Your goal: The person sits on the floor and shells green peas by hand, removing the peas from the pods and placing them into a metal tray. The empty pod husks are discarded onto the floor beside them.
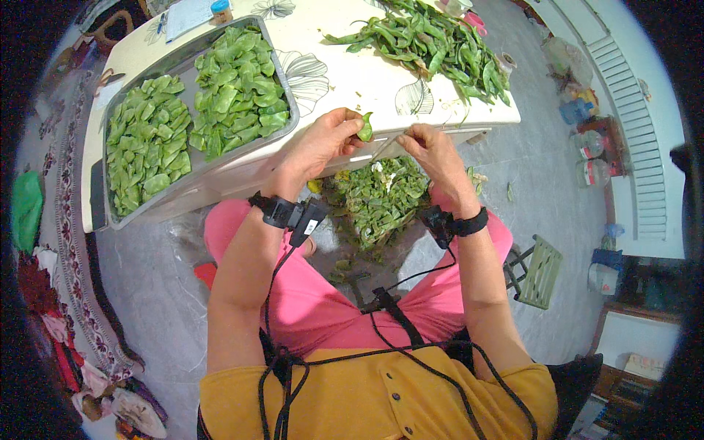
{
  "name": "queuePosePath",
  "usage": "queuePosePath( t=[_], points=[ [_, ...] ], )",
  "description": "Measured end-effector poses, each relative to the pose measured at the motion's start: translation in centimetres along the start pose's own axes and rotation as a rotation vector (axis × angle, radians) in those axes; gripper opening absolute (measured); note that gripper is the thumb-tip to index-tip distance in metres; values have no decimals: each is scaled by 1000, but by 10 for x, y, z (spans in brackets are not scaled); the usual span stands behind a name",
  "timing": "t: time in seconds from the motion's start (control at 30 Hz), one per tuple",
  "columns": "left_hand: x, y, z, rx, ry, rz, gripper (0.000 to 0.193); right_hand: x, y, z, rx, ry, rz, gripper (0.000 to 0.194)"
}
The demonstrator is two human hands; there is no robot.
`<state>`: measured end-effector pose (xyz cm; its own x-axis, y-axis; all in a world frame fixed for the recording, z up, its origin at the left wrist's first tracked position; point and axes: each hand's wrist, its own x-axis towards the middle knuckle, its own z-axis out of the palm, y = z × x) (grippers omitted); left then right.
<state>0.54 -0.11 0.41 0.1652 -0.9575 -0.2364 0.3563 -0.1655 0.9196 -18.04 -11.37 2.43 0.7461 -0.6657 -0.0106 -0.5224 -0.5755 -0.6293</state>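
Note:
My left hand pinches a green bean pod piece between thumb and fingers at the table's front edge. To its right, my right hand has its fingertips pinched together; whether a thin strand is between them I cannot tell. A heap of whole flat green bean pods lies on the white table at the back right. On the left, a grey metal tray holds two piles of broken pod pieces. Below my hands, a heap of green trimmings sits between my knees.
A notebook and a small jar with a blue lid are at the table's back left. A pink cup stands behind the pods. On the floor at the right is a green folding stool, with plastic bottles farther off.

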Motion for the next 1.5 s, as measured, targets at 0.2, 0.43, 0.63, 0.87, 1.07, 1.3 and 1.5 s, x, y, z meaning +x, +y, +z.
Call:
queuePosePath(
  t=[0.2,0.43,0.63,0.87,1.07,1.3,1.5],
  points=[
    [1,-5,-3,-7,-37,-95,24,9,-34,19,196,189,-365,12],
    [3,-11,-2,569,102,297,21,6,-38,18,131,104,-299,9],
    [-4,-6,5,1101,199,772,14,9,-36,29,191,182,-202,9],
    [-4,0,11,484,471,524,13,18,-9,51,724,81,85,10],
    [1,7,-30,-551,307,371,22,3,28,47,180,-234,-182,25],
    [3,-1,-29,-812,139,195,19,102,37,4,-168,406,-39,31],
    [8,-1,-31,-702,177,159,16,155,55,1,-274,495,-73,27]
  ],
)
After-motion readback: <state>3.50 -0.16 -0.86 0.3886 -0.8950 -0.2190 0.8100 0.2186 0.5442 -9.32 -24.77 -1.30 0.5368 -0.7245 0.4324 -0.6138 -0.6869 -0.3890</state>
